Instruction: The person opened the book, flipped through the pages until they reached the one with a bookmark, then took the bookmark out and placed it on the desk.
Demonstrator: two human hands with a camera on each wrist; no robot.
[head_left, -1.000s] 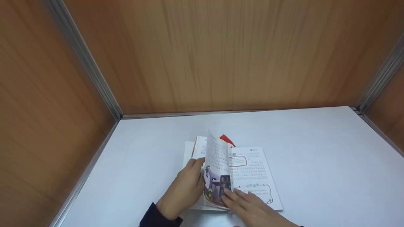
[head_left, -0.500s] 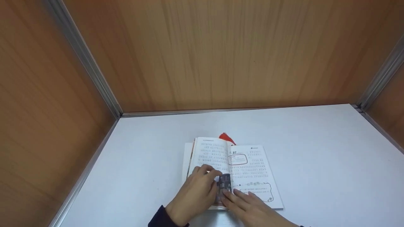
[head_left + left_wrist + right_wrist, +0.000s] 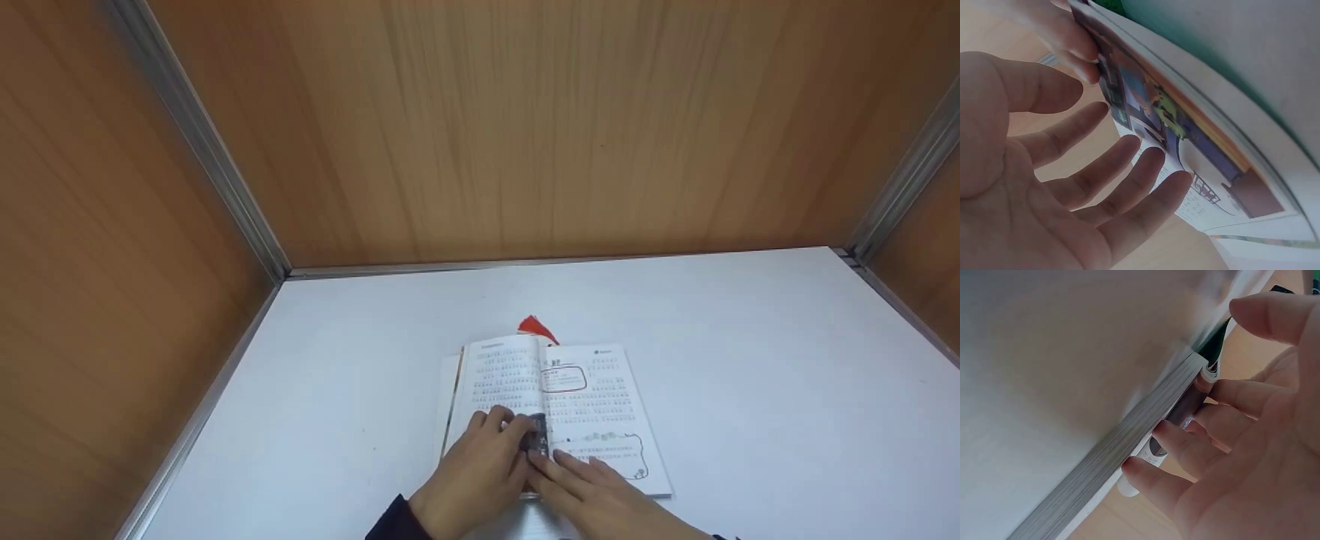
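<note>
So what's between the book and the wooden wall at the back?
In the head view, a red tassel pokes out from the top of the open book. Past it there is only bare white table up to the wooden back wall.

You are looking at a white illustrated paperback book (image 3: 585, 397) lying open flat, printed pages facing up, mid-table.
</note>
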